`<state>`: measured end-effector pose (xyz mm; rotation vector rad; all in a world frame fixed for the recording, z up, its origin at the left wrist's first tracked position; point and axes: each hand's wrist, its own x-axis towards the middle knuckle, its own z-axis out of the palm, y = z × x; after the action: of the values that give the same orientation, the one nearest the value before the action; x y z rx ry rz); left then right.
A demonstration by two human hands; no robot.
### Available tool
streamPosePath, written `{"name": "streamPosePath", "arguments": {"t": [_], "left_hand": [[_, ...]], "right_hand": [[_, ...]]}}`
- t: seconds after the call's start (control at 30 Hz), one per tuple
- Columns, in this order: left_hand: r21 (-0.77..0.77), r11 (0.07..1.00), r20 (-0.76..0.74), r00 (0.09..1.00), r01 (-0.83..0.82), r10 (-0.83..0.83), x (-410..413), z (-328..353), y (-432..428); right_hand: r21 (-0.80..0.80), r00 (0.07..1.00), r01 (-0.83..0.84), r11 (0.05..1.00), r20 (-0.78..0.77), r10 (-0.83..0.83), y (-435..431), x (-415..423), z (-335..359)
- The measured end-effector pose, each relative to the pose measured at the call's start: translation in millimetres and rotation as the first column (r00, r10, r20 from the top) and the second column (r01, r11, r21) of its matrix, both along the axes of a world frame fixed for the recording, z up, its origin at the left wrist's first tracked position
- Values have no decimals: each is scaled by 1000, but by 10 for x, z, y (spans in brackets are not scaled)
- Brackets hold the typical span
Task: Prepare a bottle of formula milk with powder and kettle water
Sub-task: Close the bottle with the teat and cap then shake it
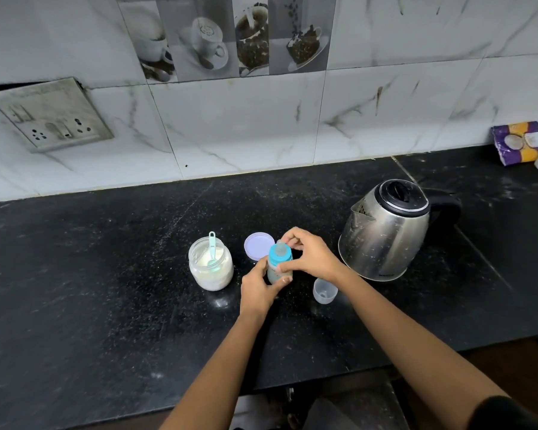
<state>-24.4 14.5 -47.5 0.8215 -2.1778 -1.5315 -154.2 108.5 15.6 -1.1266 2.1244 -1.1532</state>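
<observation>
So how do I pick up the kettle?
Take the kettle by its black handle, coming from the right. The handle loops out on the side away from the spout, and the shiny metal body could be hot.

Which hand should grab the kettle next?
Probably the right hand: it holds the blue top of the bottle, nearest the kettle. The left hand grips the bottle's body, farther away.
</observation>
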Motion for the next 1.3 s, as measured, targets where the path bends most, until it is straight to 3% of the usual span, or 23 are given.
{"name": "streamPosePath", "arguments": {"t": [0.07,0.13,0.2,0.27,0.33,0.4,0.47,0.57,0.63,0.73,0.8,0.87,0.93,1.03,1.17,1.3], "left_hand": [[-21,1000,6,1000,-3,3,-1,17,6],[-22,1000,9,1000,-5,5,4,24,9],[9,1000,1,1000,-1,1,6,5,8],[13,1000,3,1000,-8,8,7,-5,10],[6,1000,5,1000,-13,13,5,8,17],[1,1000,6,1000,-16,16,8,23,16],[7,1000,12,1000,-14,14,11,37,6],[12,1000,15,1000,1,-1,4,27,3],[11,1000,14,1000,-13,13,5,31,15],[-17,1000,16,1000,-26,27,14,44,28],[-22,1000,15,1000,-22,22,16,53,25],[-18,1000,17,1000,-14,14,16,56,6],[-6,1000,13,1000,-2,3,13,49,-10],[5,1000,8,1000,13,-13,12,26,-21],[22,999,-10,1000,24,-24,20,24,-23],[-3,1000,-12,1000,-14,14,28,42,42]], "right_hand": [[135,989,-45,990,-135,64,-23,-19,-2],[147,977,-213,966,31,211,2,-53,38],[32,945,-269,963,204,257,29,-104,59],[-12,977,-154,988,149,154,9,-59,62],[10,999,35,999,-11,-35,-42,48,14],[51,994,74,996,-79,-70,-67,123,-47],[115,994,-97,989,53,92,-48,100,-24],[29,938,-246,969,258,231,4,-48,36],[-18,962,-132,991,237,132,-7,-44,34],[5,990,131,991,41,-131,-124,179,-36],[35,982,180,983,-57,-178,-179,250,-68],[78,1000,-3,997,22,1,-166,152,-53],[80,957,-216,973,215,194,-98,2,34],[30,917,-275,961,308,253,-57,-143,128],[23,968,-147,989,209,139,-80,-80,71],[-59,975,195,979,117,-187,-63,265,-116]]}}
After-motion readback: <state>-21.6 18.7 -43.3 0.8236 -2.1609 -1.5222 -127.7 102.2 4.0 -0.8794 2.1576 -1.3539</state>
